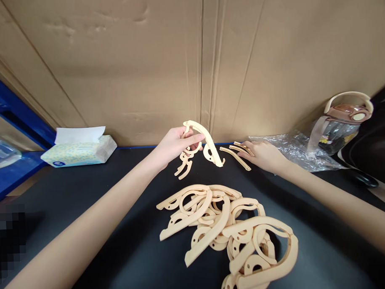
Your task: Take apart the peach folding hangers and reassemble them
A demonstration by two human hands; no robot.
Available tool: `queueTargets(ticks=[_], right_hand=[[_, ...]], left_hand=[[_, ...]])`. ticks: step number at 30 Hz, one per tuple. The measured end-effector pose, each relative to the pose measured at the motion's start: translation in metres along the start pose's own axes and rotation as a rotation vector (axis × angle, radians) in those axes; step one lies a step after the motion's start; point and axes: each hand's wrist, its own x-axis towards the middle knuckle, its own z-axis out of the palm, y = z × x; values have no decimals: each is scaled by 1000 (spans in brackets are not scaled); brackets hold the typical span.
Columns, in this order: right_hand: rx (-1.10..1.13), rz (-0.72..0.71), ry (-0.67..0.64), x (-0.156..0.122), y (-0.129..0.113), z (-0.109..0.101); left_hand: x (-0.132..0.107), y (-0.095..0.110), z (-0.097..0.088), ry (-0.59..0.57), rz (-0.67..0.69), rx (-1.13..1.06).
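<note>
My left hand (175,143) is closed on a beige plastic folding hanger (208,137), held up over the back of the table with one curved arm slanting down to the right. Below that hand lie several small beige hooked pieces (184,163). At the back right, my right hand (264,154) has its fingertips closed around a thin curved hanger arm (240,149). Another loose curved arm (237,159) lies just in front of those fingers. Nearer to me, several folding hangers (210,219) are heaped on the black table, their arms bent into loops.
A tissue pack (82,150) stands at the back left, by a blue metal frame (8,113). Clear plastic wrap (287,151) and a drinking bottle (340,122) with a carry handle are at the back right. A brown cardboard wall (139,70) rises behind the table.
</note>
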Motion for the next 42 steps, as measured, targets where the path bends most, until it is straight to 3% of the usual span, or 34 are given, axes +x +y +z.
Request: queueTargets(ticks=[11, 16, 18, 20, 21, 24, 29, 33, 36, 38, 42], right_hand=[[119, 221, -49, 15, -21, 5], [170, 248, 19, 15, -35, -19], [314, 150, 77, 11, -47, -36], [863, -70, 145, 8, -61, -50], [1036, -154, 140, 6, -67, -56], [1270, -210, 174, 6, -75, -66], [1201, -134, 213, 12, -52, -72], [631, -245, 483, 14, -40, -79], [224, -248, 466, 15, -43, -78], [324, -150, 334, 17, -46, -72], [834, 34, 76, 21, -41, -56]], left_hand=[[0, -3, -1, -18, -10, -27], [6, -6, 7, -30, -43, -83], [6, -6, 12, -57, -47, -91], [4, -4, 18, -70, -29, -83], [3, -3, 20, -76, -16, -78], [-2, 1, 22, -88, 57, -27], [-4, 6, 16, -34, 134, 183], [0, 8, 19, -37, 172, 308], [3, 7, 28, 6, 187, 428], [4, 3, 36, 50, 179, 535], [2, -9, 54, 84, 108, 758]])
